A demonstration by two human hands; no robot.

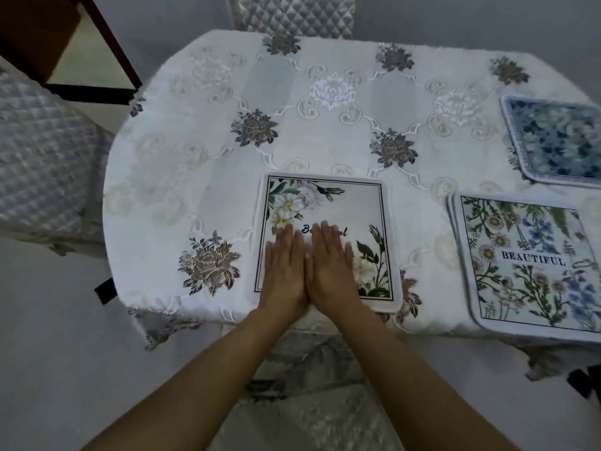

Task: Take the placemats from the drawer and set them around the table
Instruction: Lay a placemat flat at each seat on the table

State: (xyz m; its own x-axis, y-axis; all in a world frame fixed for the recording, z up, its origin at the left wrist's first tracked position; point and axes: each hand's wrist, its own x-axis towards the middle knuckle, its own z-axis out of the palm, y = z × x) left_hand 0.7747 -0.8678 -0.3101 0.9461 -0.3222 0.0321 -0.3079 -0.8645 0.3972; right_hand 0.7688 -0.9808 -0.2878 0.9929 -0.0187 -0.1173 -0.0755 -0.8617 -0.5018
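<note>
The white-flowered placemat (325, 206) is pressed flat by the left hand (284, 271) and right hand (330, 271), both released, palms down, nothing grasped. It should be smoothed outward and squared to the table (201, 157) near edge

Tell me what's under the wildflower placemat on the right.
A second mat edge peeks out along the left side of the wildflower placemat, so it tops a stack. How many lie beneath, and their prints, are covered.
</note>
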